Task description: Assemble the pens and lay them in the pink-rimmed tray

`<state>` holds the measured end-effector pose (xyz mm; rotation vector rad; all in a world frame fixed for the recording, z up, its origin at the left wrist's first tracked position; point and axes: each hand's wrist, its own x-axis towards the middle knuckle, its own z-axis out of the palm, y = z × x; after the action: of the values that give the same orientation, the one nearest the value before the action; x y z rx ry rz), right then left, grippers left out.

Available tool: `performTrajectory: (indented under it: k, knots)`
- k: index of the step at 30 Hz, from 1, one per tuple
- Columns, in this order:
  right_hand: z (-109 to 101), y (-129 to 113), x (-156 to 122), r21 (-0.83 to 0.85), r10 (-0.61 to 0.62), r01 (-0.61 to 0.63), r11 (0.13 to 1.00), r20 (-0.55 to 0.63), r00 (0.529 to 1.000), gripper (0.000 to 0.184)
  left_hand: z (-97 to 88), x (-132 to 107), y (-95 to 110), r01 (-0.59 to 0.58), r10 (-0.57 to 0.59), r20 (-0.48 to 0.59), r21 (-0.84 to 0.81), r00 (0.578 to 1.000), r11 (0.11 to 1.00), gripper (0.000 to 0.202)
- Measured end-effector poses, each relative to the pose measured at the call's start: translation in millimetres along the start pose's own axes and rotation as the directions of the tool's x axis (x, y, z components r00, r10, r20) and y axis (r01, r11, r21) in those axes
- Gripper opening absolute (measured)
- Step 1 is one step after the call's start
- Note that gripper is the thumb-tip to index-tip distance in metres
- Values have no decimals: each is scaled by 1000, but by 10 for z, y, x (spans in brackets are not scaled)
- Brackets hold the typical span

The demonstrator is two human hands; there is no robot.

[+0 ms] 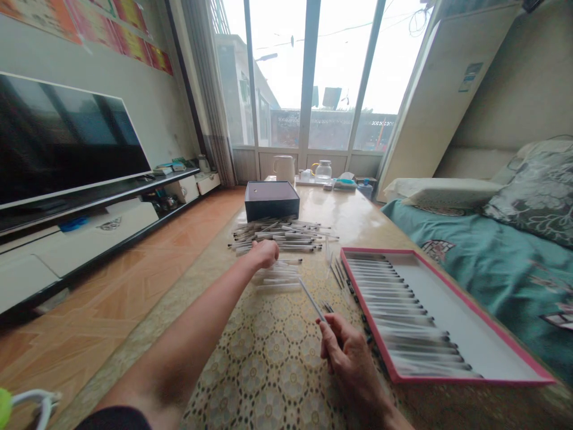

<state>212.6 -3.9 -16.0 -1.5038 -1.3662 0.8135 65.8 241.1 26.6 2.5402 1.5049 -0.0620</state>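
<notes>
My right hand grips a slim greyish pen-like stick between thumb and fingers, its far end pointing up and left. My left hand is stretched forward to the near edge of a heap of pens with whitish barrels and dark tips. Its fingers are curled together, and whatever they hold is hidden. Just below that hand lie several clear pen tubes, roughly side by side. Right of my right hand, a pink-rimmed box lid holds a long row of pens.
A dark open box stands behind the heap. Small black parts and thin dark sticks lie along the lid's left side. Farther back are a pitcher, a glass jar and a tissue pack. A sofa borders the right.
</notes>
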Motion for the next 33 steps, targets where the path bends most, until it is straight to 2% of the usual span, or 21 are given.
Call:
performTrajectory:
  k: [4, 7, 10, 13, 15, 20, 26, 33]
  knots:
    - [-4, -1, 1, -16, -10, 10, 1000, -5, 1000, 33, 1, 39, -19, 13, -13, 28, 3, 1000, 1000, 32]
    - [-5, 2, 2, -18, -15, 15, 1000, -8, 1000, 33, 20, 35, -22, 14, -14, -21, -9, 1000, 1000, 32]
    - [-5, 9, 1, -16, -7, 7, 1000, 1, 1000, 32, 14, 6, -14, 24, -27, -154, -21, 988, 999, 32]
    - [-7, 17, 2, -20, -14, 14, 1000, 10, 1000, 32, -24, -48, 6, 38, -47, -325, -32, 945, 999, 32]
    - [-7, 18, 4, -24, -18, 18, 1000, 7, 1000, 31, -36, -102, 33, 9, -23, -389, -38, 921, 999, 29]
    - [0, 11, -1, -45, -24, 23, 999, -8, 1000, 30, 126, -317, 156, -173, 150, -344, -37, 927, 984, 36]
    - [2, 10, -12, -19, -27, 27, 999, -8, 1000, 32, 440, -641, 298, -193, 177, -352, -11, 919, 981, 46]
    - [27, 58, -23, 18, -24, 25, 1000, -37, 999, 33, 515, -984, 401, -221, 211, -326, 8, 921, 975, 37]
